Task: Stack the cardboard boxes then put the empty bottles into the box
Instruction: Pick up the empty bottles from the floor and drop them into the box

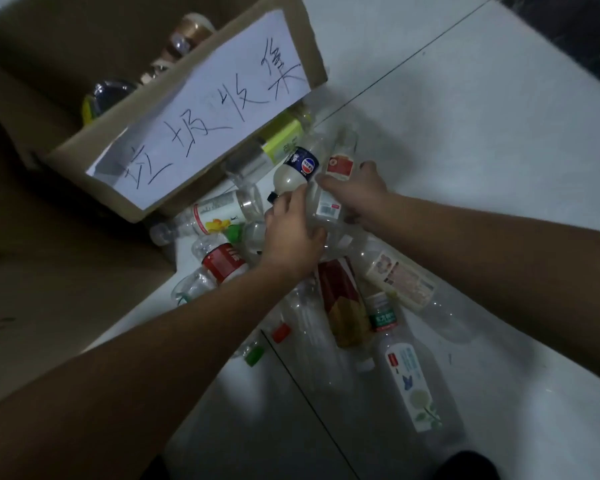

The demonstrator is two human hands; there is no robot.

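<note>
I see the open cardboard box [73, 148], matte brown, with a flat white paper sign [205, 109] on its wall and a few bottles inside. Beside it, clear crinkled plastic bottles [409, 386] lie heaped on glossy pale tiles [482, 133]. The left hand [291, 233] grips a cloudy blue-labelled bottle [297, 169] near its neck. The right hand [357, 192] curls round a clear red-labelled bottle [340, 166].

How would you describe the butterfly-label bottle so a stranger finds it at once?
Find the brown cardboard box with the white handwritten paper sign. From the bottle pile on the pale floor before it, take the clear plastic bottle nearest the camera. Only its label shows a blue butterfly.
</note>
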